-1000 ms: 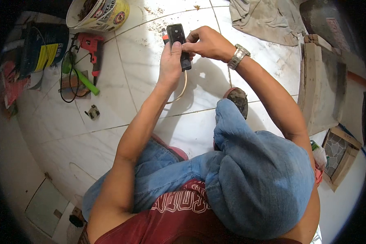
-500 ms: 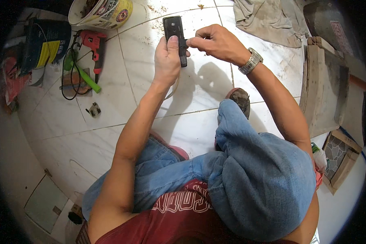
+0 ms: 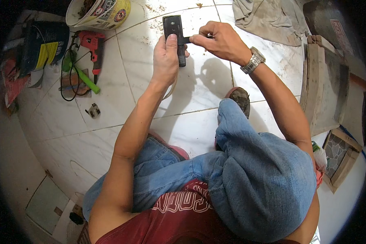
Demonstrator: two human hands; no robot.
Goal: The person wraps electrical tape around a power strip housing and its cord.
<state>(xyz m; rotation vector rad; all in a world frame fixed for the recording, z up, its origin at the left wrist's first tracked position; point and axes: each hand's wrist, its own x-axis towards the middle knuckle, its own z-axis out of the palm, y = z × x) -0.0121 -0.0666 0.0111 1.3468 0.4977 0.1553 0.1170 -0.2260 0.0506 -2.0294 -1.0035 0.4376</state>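
Our left hand [image 3: 165,57] grips a black oblong device [image 3: 174,27] above the tiled floor [image 3: 150,116], thumb laid across its face and fingers wrapped around behind, their tips showing at its right edge. Our right hand [image 3: 219,40] pinches a small black piece [image 3: 186,40] between thumb and forefinger at that same edge; we cannot tell whether the piece is joined to the device. A pale cord [image 3: 171,90] shows just beside our left wrist, and we wear a metal watch [image 3: 255,60] on the right one. To our left, a red drill [image 3: 92,44] lies near a bright green handle [image 3: 87,82]; a white bucket [image 3: 103,18] stands beyond them, and a small grey part [image 3: 93,111] lies nearer us. To our right, a crumpled cloth [image 3: 266,22] lies near a wooden frame [image 3: 312,81].
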